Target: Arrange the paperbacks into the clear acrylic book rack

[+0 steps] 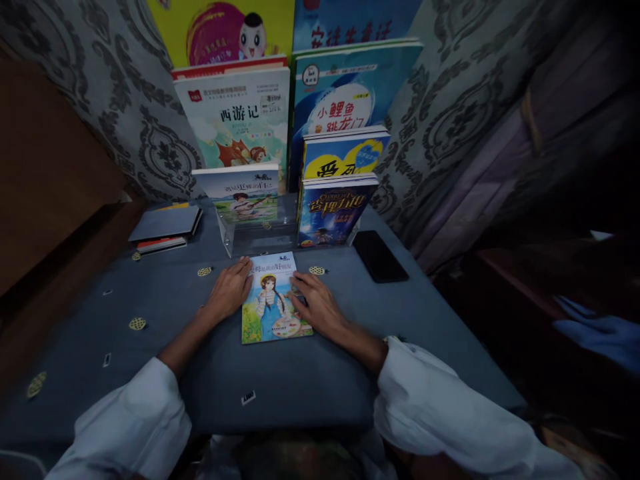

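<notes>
A thin paperback book with a braided girl in blue on its cover lies face up on the table. My left hand rests along its left edge, fingers stretched toward the top corner. On the opposite side, my right hand touches the right edge with its fingers apart, the fingertips reaching onto the cover. Just behind the book stands a clear acrylic book stand. Its lowest row holds a book with a guitar player on the left and a dark blue book on the right.
Higher tiers hold a white-and-green book, a teal book, a blue-and-yellow book and a yellow-green book. A black phone lies right of the stand. Stacked books lie left on the grey tablecloth. Patterned curtain behind.
</notes>
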A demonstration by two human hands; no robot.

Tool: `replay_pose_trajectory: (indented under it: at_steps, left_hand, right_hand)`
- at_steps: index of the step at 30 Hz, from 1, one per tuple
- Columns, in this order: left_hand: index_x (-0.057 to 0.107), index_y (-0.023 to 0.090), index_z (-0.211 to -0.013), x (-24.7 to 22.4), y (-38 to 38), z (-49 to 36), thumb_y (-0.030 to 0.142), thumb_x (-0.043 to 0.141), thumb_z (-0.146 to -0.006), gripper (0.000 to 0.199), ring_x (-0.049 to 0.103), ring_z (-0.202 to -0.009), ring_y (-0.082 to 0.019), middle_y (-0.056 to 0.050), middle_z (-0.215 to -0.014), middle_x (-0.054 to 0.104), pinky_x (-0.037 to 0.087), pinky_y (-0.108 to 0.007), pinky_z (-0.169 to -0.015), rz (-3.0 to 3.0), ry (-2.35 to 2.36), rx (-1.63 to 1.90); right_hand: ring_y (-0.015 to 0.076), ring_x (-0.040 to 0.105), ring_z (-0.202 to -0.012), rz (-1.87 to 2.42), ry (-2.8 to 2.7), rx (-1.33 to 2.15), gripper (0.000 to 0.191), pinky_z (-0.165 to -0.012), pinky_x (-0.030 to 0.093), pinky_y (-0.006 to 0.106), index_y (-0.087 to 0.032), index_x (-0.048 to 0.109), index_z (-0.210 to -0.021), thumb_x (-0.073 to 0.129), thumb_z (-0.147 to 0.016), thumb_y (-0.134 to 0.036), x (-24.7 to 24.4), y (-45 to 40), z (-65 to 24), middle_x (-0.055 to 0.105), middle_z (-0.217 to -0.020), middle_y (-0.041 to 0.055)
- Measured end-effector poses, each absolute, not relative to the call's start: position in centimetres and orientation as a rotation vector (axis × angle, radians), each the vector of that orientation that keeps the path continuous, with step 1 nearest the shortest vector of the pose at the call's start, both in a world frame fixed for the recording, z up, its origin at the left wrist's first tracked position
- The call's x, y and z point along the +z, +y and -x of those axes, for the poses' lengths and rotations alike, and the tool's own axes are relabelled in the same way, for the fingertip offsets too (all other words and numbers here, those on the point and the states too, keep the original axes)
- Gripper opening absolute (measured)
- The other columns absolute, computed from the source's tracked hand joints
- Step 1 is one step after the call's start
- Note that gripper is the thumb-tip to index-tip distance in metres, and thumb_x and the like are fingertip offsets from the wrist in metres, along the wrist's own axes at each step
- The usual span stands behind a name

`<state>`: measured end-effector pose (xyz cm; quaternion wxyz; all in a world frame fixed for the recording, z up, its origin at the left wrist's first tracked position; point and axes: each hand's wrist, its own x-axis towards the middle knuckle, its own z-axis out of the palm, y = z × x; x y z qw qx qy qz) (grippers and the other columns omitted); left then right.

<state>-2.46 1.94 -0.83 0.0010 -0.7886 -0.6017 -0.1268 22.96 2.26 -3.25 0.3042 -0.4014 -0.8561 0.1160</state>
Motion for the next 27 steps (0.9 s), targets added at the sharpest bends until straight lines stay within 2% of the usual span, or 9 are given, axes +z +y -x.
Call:
replay_pose_trajectory:
  at_steps: [9, 16, 20, 27]
  left_hand:
    - [0.052, 0.009, -0.140, -0.3, 2.1, 1.9, 0.026, 0.034, -0.100, 0.047, 0.045, -0.142, -0.027, -0.017, -0.149, 0.051, 0.040, -0.047, -0.114, 2.497, -1.871, -0.352]
    - [0.053, 0.012, -0.139, -0.3, 2.8, 0.2, 0.025, 0.036, -0.100, 0.045, 0.046, -0.141, -0.025, -0.015, -0.149, 0.051, 0.036, -0.046, -0.117, 2.544, -1.792, -0.341]
    - [0.053, 0.010, -0.138, -0.2, 3.4, -0.7, 0.026, 0.037, -0.100, 0.044, 0.046, -0.141, -0.025, -0.017, -0.149, 0.051, 0.035, -0.044, -0.118, 2.599, -1.742, -0.325]
    - [0.051, 0.013, -0.141, -0.8, 4.7, -2.3, 0.026, 0.038, -0.100, 0.045, 0.043, -0.143, -0.023, -0.013, -0.150, 0.051, 0.035, -0.042, -0.118, 2.701, -1.608, -0.383]
  right_hand:
    - [0.0289, 0.060, -0.122, 1.071, -2.272, 0.316, 0.032, -0.106, 0.049, 0.050, -0.018, 0.066, -0.124, 0.054, -0.095, -0.027, -3.2, 2.2, -22.9, 0.065, -0.130, 0.0151]
    - [0.0302, 0.059, -0.122, 1.099, -2.297, 0.302, 0.033, -0.106, 0.049, 0.049, -0.012, 0.065, -0.123, 0.055, -0.095, -0.026, -2.8, 2.1, -22.8, 0.064, -0.130, 0.0186]
    - [0.0304, 0.060, -0.120, 1.076, -2.286, 0.294, 0.034, -0.105, 0.050, 0.049, -0.011, 0.065, -0.123, 0.055, -0.095, -0.026, -2.9, 2.2, -22.8, 0.065, -0.128, 0.0192]
    - [0.0288, 0.060, -0.121, 1.061, -2.279, 0.277, 0.032, -0.106, 0.050, 0.047, -0.015, 0.066, -0.123, 0.055, -0.095, -0.026, -3.0, 2.1, -22.9, 0.065, -0.127, 0.0163]
